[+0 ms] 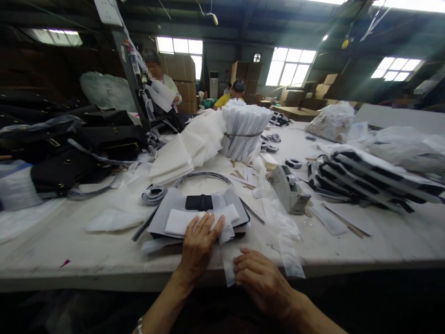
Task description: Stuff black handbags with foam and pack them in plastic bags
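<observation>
A dark handbag (246, 215), largely covered by pale sheeting, lies on the table in front of me. Its handle (205, 175), wrapped in plastic, arches at the far side, and a black strap tab (199, 202) shows in the middle. Across its near part rests a folded white foam sheet (177, 221). My left hand (201, 241) presses on that sheet with fingers spread. At the table's front edge, my right hand (260, 276) has curled fingers against a translucent white strip (228, 265); the fingertips are partly hidden.
A grey tape dispenser (288, 190) stands right of the bag. Behind are stacked foam sheets (191, 144) and a tied bundle of white rolls (243, 130). Black bags (104, 139) lie left, wrapped pieces (368, 176) right. A coiled strap (154, 194) sits nearby. Co-workers are beyond.
</observation>
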`<act>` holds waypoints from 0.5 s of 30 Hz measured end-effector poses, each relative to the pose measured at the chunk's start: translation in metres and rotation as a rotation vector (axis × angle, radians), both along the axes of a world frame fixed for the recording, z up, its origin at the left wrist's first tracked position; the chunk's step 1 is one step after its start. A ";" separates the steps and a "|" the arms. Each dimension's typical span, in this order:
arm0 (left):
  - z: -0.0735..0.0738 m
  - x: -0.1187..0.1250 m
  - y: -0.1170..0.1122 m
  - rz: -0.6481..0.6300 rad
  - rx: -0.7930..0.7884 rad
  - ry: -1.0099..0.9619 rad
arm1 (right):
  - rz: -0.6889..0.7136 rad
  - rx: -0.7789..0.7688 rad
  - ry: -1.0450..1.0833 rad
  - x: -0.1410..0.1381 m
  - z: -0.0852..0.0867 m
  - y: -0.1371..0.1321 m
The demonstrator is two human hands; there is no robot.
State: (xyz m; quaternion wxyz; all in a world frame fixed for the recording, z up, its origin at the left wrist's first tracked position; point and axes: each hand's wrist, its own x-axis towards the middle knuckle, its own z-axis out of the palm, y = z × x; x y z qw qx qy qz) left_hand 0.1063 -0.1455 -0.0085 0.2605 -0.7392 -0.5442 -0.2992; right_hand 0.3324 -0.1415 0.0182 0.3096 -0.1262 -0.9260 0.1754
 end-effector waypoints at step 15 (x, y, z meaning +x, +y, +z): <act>0.001 0.000 -0.003 -0.011 -0.035 -0.014 | -0.006 -0.125 0.006 -0.011 0.029 0.002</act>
